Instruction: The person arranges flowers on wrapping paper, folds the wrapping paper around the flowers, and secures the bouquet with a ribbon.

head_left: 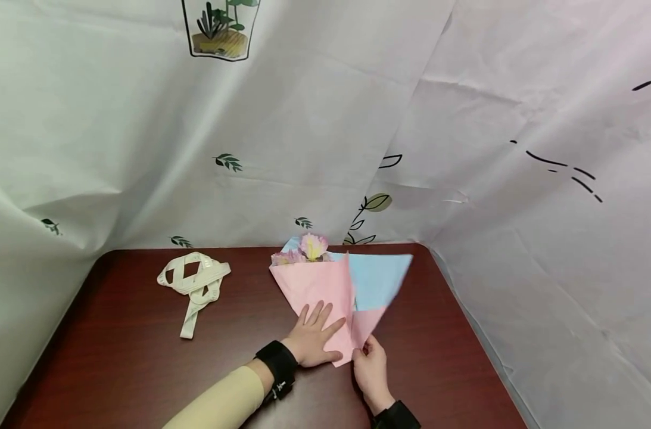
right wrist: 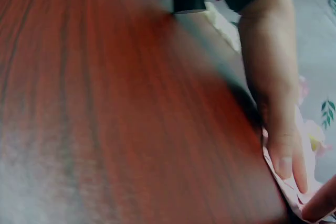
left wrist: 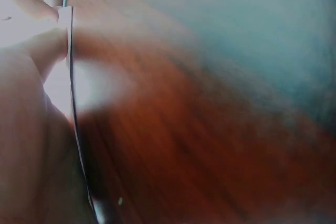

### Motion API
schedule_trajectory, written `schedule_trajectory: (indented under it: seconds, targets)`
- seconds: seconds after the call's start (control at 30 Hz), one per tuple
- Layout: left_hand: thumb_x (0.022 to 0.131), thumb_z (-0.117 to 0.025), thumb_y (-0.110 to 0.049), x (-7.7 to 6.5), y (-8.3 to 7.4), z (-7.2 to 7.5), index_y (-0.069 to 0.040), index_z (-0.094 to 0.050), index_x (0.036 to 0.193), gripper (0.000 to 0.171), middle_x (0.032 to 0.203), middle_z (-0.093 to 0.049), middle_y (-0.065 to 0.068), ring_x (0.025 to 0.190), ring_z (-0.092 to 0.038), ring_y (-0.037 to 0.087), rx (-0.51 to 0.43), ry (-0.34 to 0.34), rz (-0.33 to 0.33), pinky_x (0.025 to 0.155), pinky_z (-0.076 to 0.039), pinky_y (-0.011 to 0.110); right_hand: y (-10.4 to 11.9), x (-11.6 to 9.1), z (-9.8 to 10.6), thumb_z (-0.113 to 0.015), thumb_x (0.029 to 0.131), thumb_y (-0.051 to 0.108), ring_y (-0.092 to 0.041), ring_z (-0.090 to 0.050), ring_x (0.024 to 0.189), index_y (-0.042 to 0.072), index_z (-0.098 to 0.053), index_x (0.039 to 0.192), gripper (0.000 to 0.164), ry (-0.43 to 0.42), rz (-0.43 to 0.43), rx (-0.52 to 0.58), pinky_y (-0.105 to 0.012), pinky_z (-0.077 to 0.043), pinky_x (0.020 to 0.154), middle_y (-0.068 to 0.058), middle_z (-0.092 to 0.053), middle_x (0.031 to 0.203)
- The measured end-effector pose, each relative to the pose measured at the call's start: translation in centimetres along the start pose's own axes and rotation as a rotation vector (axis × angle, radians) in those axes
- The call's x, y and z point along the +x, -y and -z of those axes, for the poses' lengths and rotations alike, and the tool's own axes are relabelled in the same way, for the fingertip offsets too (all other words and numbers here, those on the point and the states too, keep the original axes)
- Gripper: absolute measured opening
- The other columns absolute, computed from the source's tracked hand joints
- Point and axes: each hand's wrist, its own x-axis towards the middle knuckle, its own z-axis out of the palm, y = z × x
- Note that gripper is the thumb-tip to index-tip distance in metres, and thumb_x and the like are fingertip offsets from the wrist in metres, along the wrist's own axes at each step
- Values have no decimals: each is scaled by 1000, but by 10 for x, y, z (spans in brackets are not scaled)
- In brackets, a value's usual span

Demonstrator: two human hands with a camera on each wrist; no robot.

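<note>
A flower bouquet lies at the middle of the table, its pink and yellow flowers [head_left: 313, 245] peeking out of wrapping paper [head_left: 317, 283] that is pink on one side and light blue on the other. My left hand [head_left: 315, 339] rests on the folded pink front, fingers spread and straight. Low on the paper, near its pointed bottom, my right hand [head_left: 371, 366] pinches the edge of the right flap. That flap [head_left: 381, 280] stands out to the right, showing its blue face. In the right wrist view, the left hand [right wrist: 275, 103] presses the pink paper close to a right fingertip [right wrist: 321, 203].
A cream ribbon or tape [head_left: 199, 277] lies loosely looped at the table's back left. The dark red-brown wooden table [head_left: 105, 363] has rounded back corners. White printed cloth [head_left: 304, 119] hangs behind and along the sides. Both wrists wear black straps [head_left: 279, 364].
</note>
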Motion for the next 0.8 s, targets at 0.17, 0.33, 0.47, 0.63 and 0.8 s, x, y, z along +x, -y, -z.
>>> schedule_trajectory:
  seconds: [0.17, 0.33, 0.47, 0.63, 0.8]
  targets:
    - [106, -60, -66, -2, -8, 11, -22, -48, 171, 79, 182, -24, 19, 171, -12, 38, 4, 40, 16, 133, -9, 63, -1, 6, -1, -60, 97, -15, -28, -62, 138, 0, -69, 149, 55, 74, 152, -86, -16, -47, 105, -17, -66, 153]
    - [105, -61, -66, -2, -8, 12, -13, -52, 167, 82, 182, -25, 20, 170, -12, 41, -5, 35, 25, 133, -10, 64, -1, 12, 1, -49, 84, -32, -41, -41, 155, 6, -48, 168, 92, 247, 381, -221, -10, -28, 117, -23, -38, 175]
    - [102, -67, -62, -2, -9, 13, -11, -47, 170, 87, 178, -31, 22, 167, -17, 47, -42, 12, 24, 132, -14, 68, -1, 12, 0, -47, 76, -38, -43, -40, 155, 14, -43, 173, 110, 343, 490, -311, -10, -24, 119, -22, -34, 177]
    - [101, -69, -62, -8, -13, 18, -13, -46, 171, 88, 177, -37, 17, 165, -26, 44, -60, -19, 25, 132, -18, 66, -1, 12, -5, -46, 77, -38, -45, -36, 160, 16, -41, 174, 111, 364, 491, -345, -14, -17, 123, -17, -38, 177]
    - [108, -64, -58, -19, -3, 11, -6, -46, 169, 83, 176, -40, 16, 165, -31, 37, -124, -35, -34, 131, -23, 64, -5, 12, -10, -50, 82, -35, -46, -33, 162, 15, -42, 173, 105, 364, 488, -355, -17, -14, 125, -17, -40, 176]
